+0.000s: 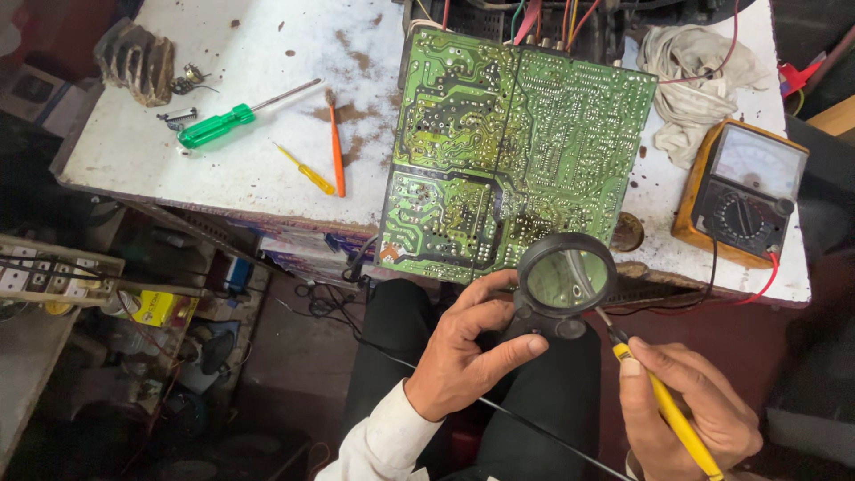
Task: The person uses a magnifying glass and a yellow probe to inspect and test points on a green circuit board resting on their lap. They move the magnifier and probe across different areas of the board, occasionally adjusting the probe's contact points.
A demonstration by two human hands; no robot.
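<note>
The left hand (468, 352) grips a black round magnifying glass (565, 281) by its handle, fingers curled around the stem and thumb pressed along the underside, holding the lens over the near edge of a green circuit board (512, 151) that lies solder side up on a stained white table (249, 169). The right hand (690, 414) sits at about four o'clock from the lens, closed around a yellow-handled probe (663, 405) held like a pen, its thin metal tip pointing up toward the lens rim at the board's near edge (whether the tip touches the board cannot be told). A black wire (499, 410) crosses the lap beneath the hands. At three o'clock from the board stands an orange-cased analogue meter (744, 191) with a dial, and above it at one o'clock a crumpled pale cloth (690, 80). To the board's nine o'clock lie an orange-handled tool (336, 151), a small yellow screwdriver (307, 171) and, farther out, a green-handled screwdriver (227, 120); a dark ribbed metal piece (135, 61) rests near the table's far left corner. Coloured wires (557, 22) run off the board's far edge at twelve o'clock.
</note>
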